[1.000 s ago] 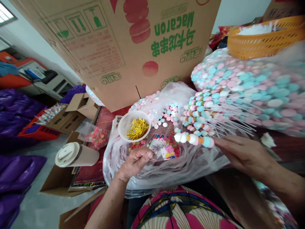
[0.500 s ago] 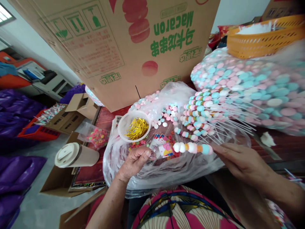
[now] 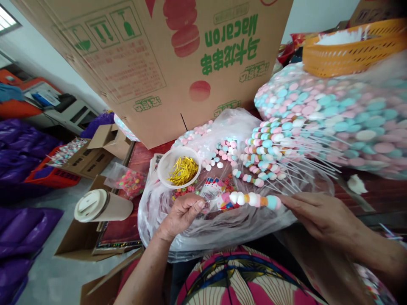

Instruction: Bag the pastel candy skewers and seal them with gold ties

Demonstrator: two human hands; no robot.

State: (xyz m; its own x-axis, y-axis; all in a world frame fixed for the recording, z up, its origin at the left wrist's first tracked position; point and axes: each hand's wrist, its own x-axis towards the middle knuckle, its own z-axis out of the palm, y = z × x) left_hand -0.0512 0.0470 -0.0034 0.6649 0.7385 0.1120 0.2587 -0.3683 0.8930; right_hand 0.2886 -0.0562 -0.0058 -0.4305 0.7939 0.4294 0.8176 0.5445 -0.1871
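My left hand (image 3: pixel 183 212) is closed, thumb against forefinger, on the end of a small clear printed wrapper (image 3: pixel 226 201) with pink, yellow and blue patches. Pointing left toward my left hand is a candy skewer (image 3: pixel 254 199) of white, orange, pink and pale blue pieces. My right hand (image 3: pixel 324 214) pinches it at the right end, its stick hidden by the fingers. The skewer's left tip meets the wrapper; how far in it sits I cannot tell. Behind lie a pile of similar candy skewers (image 3: pixel 267 148) and a white bowl (image 3: pixel 163 173) of gold twist ties (image 3: pixel 183 171).
A large Macaron carton (image 3: pixel 178 72) rises at the back. To the right lie a big bag of pastel candies (image 3: pixel 343 110) and an orange basket (image 3: pixel 337 59). A lidded cup (image 3: pixel 117 206) and a bag of ring candies (image 3: pixel 129 183) are at left. Plastic sheeting (image 3: pixel 178 237) covers the tabletop.
The candy skewer and my right hand have shifted slightly left, and less of the printed wrapper shows to the left of the candies. My left hand keeps its pinch, moved slightly right.
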